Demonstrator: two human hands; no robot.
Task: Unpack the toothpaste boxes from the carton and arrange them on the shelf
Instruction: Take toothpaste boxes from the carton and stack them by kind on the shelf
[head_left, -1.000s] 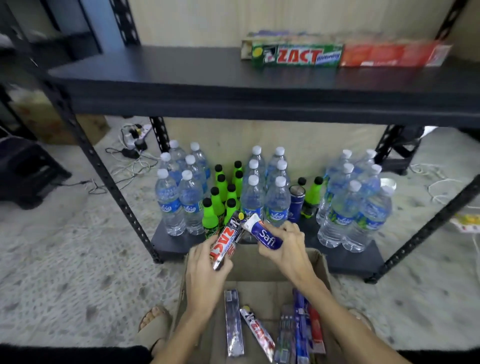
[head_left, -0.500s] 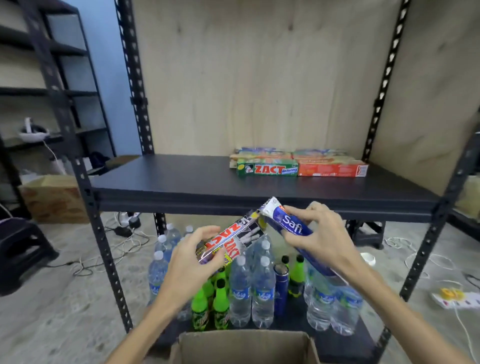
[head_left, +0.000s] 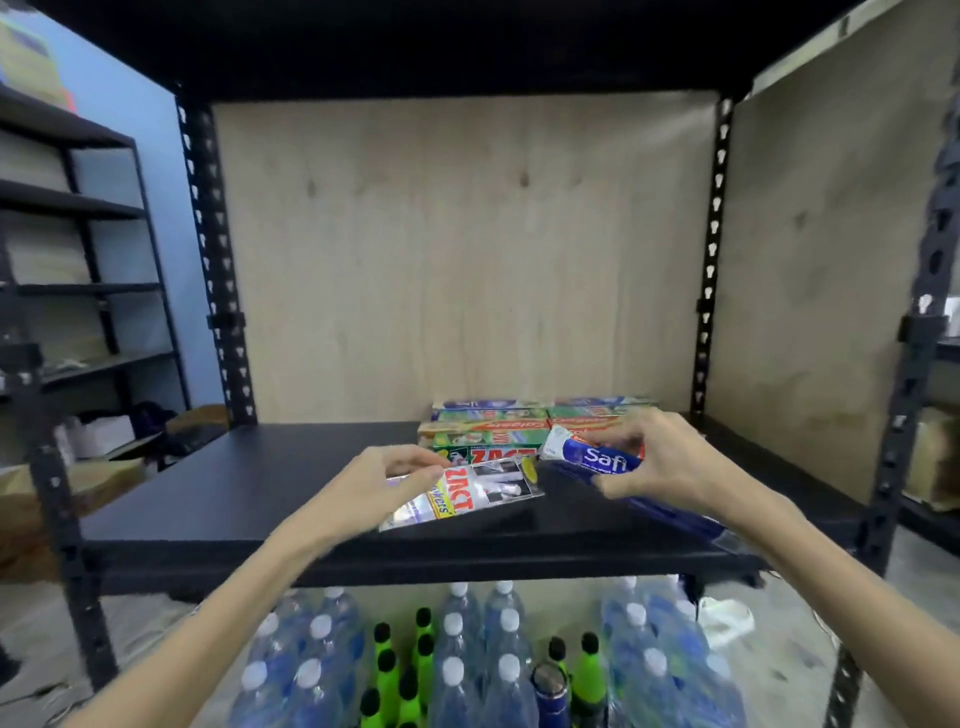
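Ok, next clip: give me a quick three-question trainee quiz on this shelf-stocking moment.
1. True or false: the left hand holds a silver ZACT box over the black shelf.
2. Which brand is on the blue box in the right hand? A) Colgate B) Safi C) ZACT
3. Fill in: the boxes already stocked lie at the ___ of the shelf, against the wooden panel.

Key: 1 true; 2 B; 3 back.
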